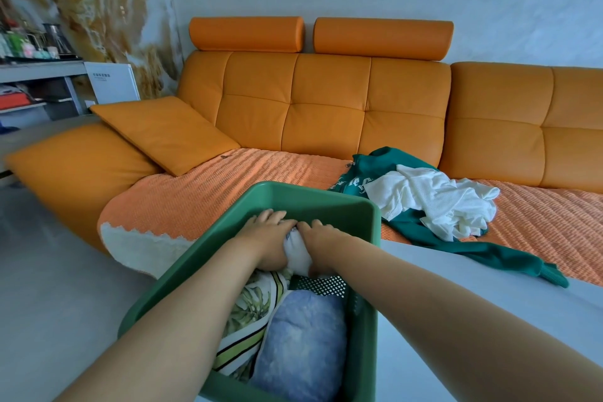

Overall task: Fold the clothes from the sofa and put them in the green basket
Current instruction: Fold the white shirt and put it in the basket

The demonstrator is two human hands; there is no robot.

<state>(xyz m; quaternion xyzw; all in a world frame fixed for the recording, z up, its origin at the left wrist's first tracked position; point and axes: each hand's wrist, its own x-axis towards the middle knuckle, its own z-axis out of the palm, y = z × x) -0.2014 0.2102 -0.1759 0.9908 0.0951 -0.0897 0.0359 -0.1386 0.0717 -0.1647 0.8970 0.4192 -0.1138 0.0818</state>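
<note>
The green basket (313,202) stands in front of the orange sofa (326,101). Both my hands are inside its far end. My left hand (264,238) and my right hand (321,245) grip a folded white garment (297,251) between them, low in the basket. Nearer to me in the basket lie a leaf-print folded cloth (251,313) and a pale blue folded garment (303,346). On the sofa seat to the right, a crumpled white garment (437,202) lies on top of a dark green sweater (368,173), whose sleeve trails off the seat edge.
An orange textured cover (248,179) lies over the sofa seat, and a loose orange cushion (163,130) leans at its left end. A grey shelf unit (36,75) with bottles stands at far left. Pale grey floor (55,287) surrounds the basket.
</note>
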